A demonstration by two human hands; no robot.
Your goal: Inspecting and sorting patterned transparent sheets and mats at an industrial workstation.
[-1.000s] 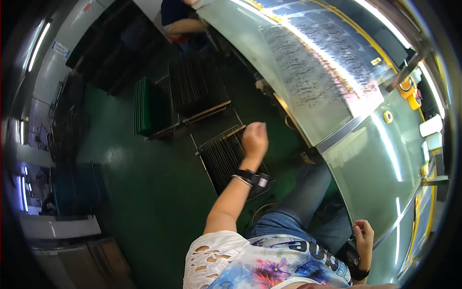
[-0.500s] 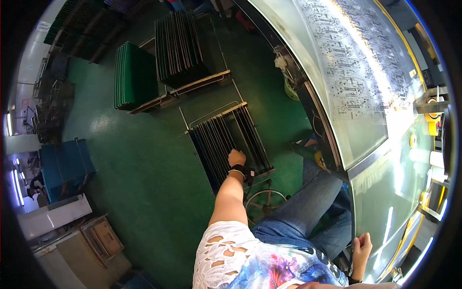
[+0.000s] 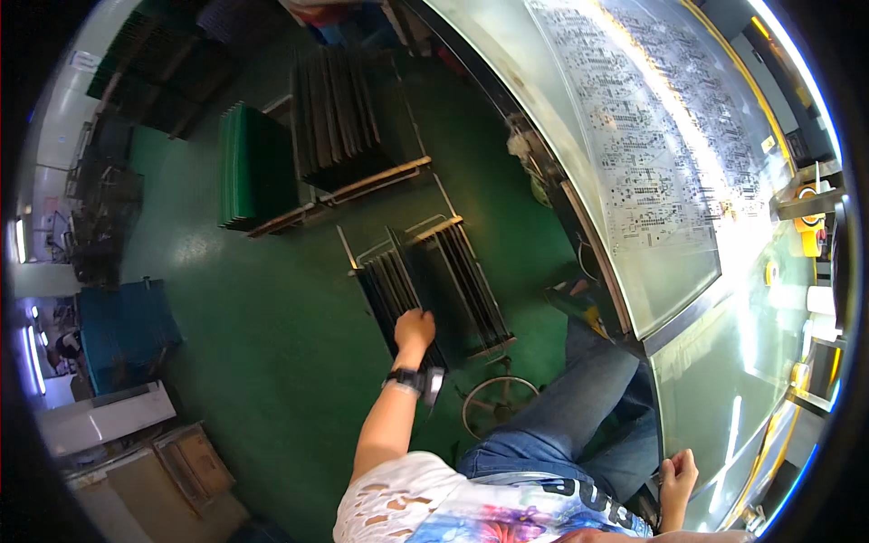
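Note:
My left hand (image 3: 415, 328) is closed on the near end of a thin dark panel (image 3: 405, 261), which stands a little higher than its neighbours in the low slotted rack (image 3: 496, 344). Several more dark panels (image 3: 378, 288) stand on edge to its left, and further ones line the rack's right side. A wide dark gap lies right of the gripped panel. Over on the right, my right hand (image 3: 679, 472) has its fingers curled at the near left edge of a lit glass tabletop (image 3: 715, 398). Its fingertips are partly hidden.
A clear film with black circuit patterns (image 3: 652, 172) lies on the glass. Behind the rack stand dark panels (image 3: 335, 118) and green panels (image 3: 244, 172) in another rack. A wheeled stool base (image 3: 501, 405) is beside my legs. Yellow tape rolls (image 3: 808, 237) hang at the far right.
My left hand has drawn back toward me and left, and one dark panel now rises above the others at the rack. The right hand stays at the glass edge. The view has shifted slightly.

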